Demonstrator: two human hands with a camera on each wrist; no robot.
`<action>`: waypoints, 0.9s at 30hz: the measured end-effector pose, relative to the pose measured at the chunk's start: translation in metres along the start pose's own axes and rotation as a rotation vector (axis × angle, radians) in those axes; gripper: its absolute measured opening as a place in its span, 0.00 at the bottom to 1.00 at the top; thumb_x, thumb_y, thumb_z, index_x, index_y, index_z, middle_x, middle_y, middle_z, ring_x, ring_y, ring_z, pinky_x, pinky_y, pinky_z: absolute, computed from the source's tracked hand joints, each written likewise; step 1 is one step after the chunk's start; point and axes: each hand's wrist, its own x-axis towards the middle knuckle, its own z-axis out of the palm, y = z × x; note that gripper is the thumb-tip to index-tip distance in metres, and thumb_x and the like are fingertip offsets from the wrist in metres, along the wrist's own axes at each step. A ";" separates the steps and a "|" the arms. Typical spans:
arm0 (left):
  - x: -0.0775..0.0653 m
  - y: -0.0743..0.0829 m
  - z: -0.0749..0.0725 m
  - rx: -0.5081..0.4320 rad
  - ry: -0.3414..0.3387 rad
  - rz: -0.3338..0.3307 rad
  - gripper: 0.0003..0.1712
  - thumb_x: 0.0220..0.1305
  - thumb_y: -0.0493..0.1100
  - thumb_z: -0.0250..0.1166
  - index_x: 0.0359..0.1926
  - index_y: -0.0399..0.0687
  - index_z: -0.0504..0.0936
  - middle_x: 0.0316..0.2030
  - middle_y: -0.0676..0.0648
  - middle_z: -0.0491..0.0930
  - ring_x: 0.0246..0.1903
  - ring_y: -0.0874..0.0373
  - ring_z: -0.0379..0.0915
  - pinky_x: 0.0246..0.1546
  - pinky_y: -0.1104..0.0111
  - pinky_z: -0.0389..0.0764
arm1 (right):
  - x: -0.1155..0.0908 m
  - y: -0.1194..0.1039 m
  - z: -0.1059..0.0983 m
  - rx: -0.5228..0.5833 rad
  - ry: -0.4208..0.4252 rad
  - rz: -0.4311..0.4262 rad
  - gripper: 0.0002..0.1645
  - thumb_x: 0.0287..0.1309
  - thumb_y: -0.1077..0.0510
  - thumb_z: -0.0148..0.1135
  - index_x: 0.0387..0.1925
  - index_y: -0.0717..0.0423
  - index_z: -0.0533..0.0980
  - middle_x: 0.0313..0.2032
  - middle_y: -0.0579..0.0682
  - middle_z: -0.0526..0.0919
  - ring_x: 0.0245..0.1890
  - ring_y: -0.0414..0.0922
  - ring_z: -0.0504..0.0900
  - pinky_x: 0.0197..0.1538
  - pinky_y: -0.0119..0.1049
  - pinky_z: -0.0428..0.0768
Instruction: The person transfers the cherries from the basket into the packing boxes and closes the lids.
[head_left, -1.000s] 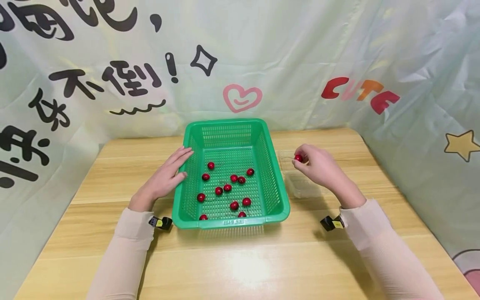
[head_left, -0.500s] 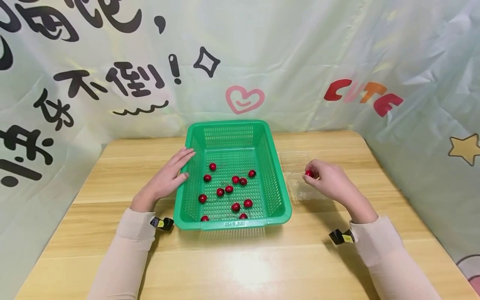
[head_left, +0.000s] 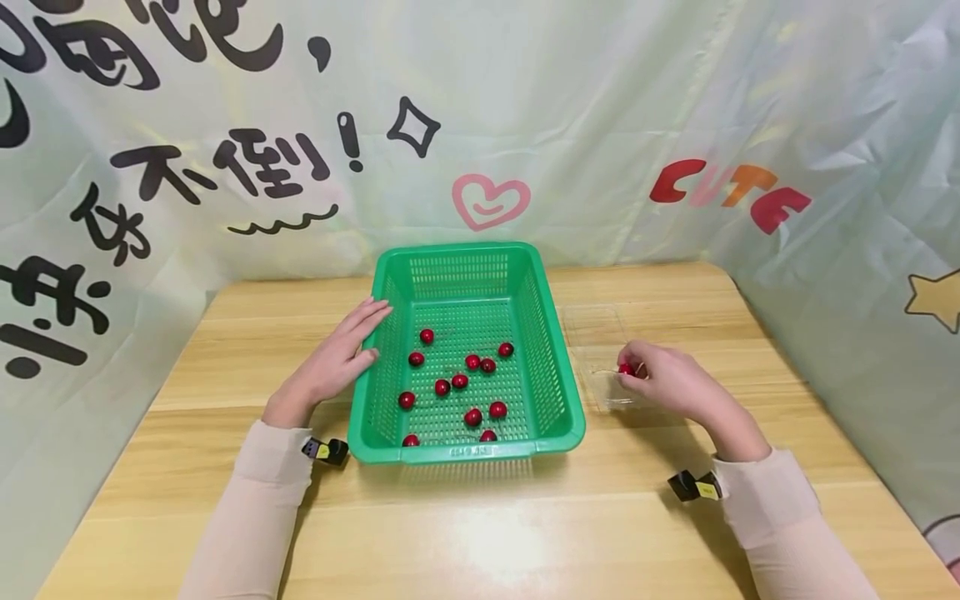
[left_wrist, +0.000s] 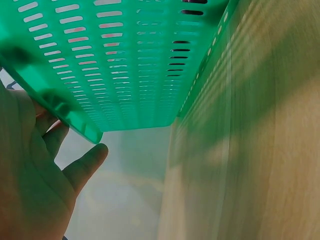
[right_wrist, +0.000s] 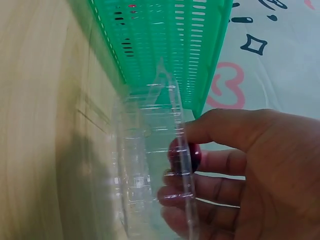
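My right hand (head_left: 671,379) pinches a red cherry (head_left: 626,369) by its fruit, its thin stem pointing left. Beneath it lies a clear plastic box (head_left: 596,333) on the table, right of the green basket. In the right wrist view the cherry (right_wrist: 192,155) and fingertips show through the box's clear wall (right_wrist: 182,150). Several cherries with stems, such as one cherry (head_left: 460,381), lie scattered on the floor of the green basket (head_left: 558,367). My left hand (head_left: 330,358) rests on the basket's left rim, fingers extended over it, thumb apart in the left wrist view.
The wooden table (head_left: 450,533) carries the basket and the box. A pale printed cloth (head_left: 585,125) hangs behind and at both sides of the table. Each wrist bears a small black camera, like the left camera (head_left: 326,451).
My right hand has moved toward me and slightly right with the cherry, lower over the clear box. The left hand stays on the basket rim; the head view has shifted slightly.
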 end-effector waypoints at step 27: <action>-0.001 -0.001 0.001 0.006 0.008 0.010 0.37 0.64 0.40 0.53 0.75 0.45 0.58 0.74 0.45 0.53 0.75 0.48 0.36 0.68 0.42 0.52 | -0.008 -0.005 0.014 -0.037 -0.287 -0.013 0.06 0.61 0.51 0.62 0.30 0.47 0.79 0.25 0.39 0.76 0.26 0.40 0.71 0.32 0.38 0.71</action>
